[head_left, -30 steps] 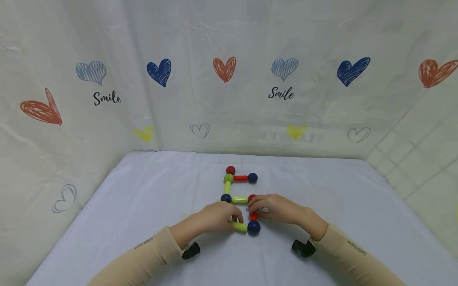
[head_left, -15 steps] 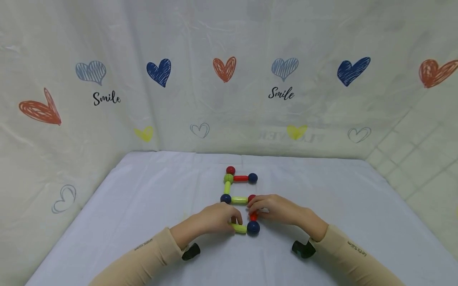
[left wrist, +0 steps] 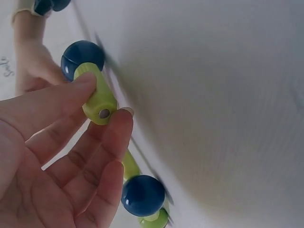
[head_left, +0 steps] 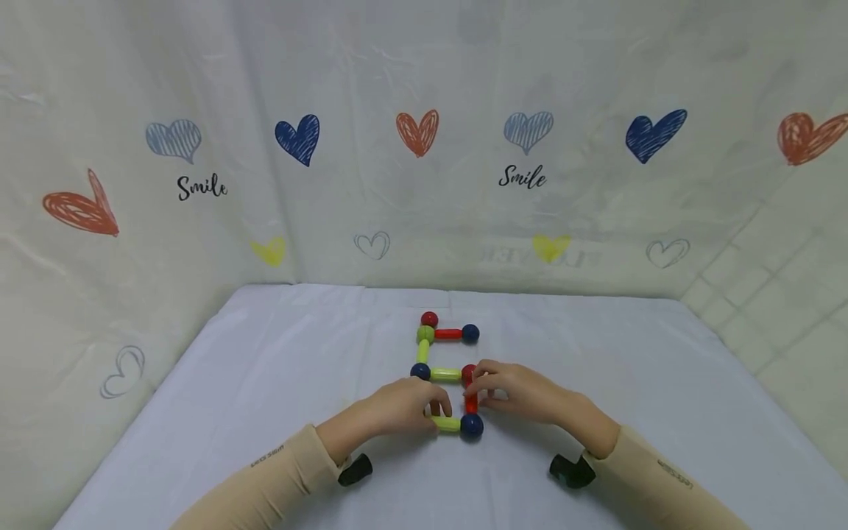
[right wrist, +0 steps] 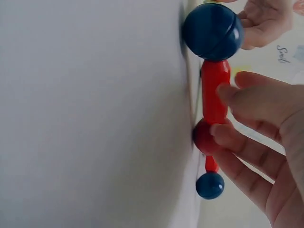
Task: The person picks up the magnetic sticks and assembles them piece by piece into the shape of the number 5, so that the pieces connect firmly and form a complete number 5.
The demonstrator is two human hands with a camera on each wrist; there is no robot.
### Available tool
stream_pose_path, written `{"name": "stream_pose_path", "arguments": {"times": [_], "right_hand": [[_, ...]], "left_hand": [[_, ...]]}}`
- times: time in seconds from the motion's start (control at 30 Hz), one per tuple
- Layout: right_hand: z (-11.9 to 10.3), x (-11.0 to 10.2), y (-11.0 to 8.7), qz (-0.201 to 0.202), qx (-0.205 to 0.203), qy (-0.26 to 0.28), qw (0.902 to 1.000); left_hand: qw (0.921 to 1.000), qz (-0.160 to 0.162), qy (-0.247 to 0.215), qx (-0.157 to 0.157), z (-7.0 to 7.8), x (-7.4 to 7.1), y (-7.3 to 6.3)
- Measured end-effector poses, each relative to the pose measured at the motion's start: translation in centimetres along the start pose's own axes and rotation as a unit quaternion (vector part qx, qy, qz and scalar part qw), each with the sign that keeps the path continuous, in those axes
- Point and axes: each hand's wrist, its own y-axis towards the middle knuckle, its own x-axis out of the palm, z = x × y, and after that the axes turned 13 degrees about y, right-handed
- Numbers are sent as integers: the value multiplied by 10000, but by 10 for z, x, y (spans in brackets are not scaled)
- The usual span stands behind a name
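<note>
A flat figure of magnetic rods and balls lies on the white table. My left hand (head_left: pixel 404 406) pinches a yellow-green rod (left wrist: pixel 99 100) between thumb and index finger. Its bare end shows a metal dot, and its other end meets a blue ball (head_left: pixel 472 426). From that ball a red rod (right wrist: pixel 215 90) runs to a red ball (right wrist: pixel 204 137). My right hand (head_left: pixel 520 390) hovers at this red rod and ball, its fingers loosely spread, with thumb and fingertips overlapping them in the right wrist view.
Farther back, a yellow-green rod (head_left: pixel 446 375) joins the red ball to another blue ball (head_left: pixel 420 371). Beyond are a green ball (head_left: pixel 425 334), a red ball (head_left: pixel 429 319), a red rod (head_left: pixel 448 334) and a blue ball (head_left: pixel 470 333). A heart-printed curtain (head_left: pixel 417 184) hangs behind the table.
My right hand has loosened and shifted slightly right, uncovering more of the red ball and red rod. The left hand keeps its pinch on the yellow-green rod. The head view has tilted slightly.
</note>
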Motion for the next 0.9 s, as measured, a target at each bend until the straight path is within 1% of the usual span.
{"name": "stream_pose_path", "arguments": {"times": [0.07, 0.1, 0.17, 0.23, 0.27, 0.33, 0.4, 0.5, 0.6, 0.67, 0.77, 0.83, 0.9], "right_hand": [[-4, 0, -4, -71, 288, 324, 9990], [-5, 0, -6, -167, 437, 480, 9978], [-10, 2, -9, -444, 701, 777, 9935], [-14, 5, -10, -708, 901, 965, 9887], [-16, 7, -10, -778, 984, 993, 9871], [-19, 11, -10, -796, 1029, 945, 9870], [-22, 13, -10, -707, 1011, 858, 9886], [-21, 15, -8, -600, 969, 795, 9903], [-18, 16, -6, -623, 935, 853, 9900], [-16, 16, -7, -649, 903, 917, 9896], [-14, 16, -7, -694, 890, 1009, 9885], [-13, 16, -7, -727, 908, 1063, 9875], [-13, 16, -7, -762, 973, 1073, 9865]], "left_hand": [[10000, -17, -9, 7, 0, 1, 0], [10000, -9, 0, 16, 0, 2, 0], [10000, 7, 37, 44, 0, 2, 0], [9999, 27, 57, 103, -1, 1, -1], [9999, 32, 63, 131, -1, 0, -1], [9998, 23, 54, 181, -1, 0, 0], [9998, -5, 35, 212, -2, 0, 1], [9998, -45, 14, 209, -2, -1, 2], [9998, -31, -94, 192, -4, -4, 2], [9996, 99, -153, 231, -8, -9, 4], [9984, 464, -267, 186, -17, -20, 9], [9963, 782, -351, 66, -25, -30, 15], [9925, 1111, -489, -167, -33, -39, 22]]}}
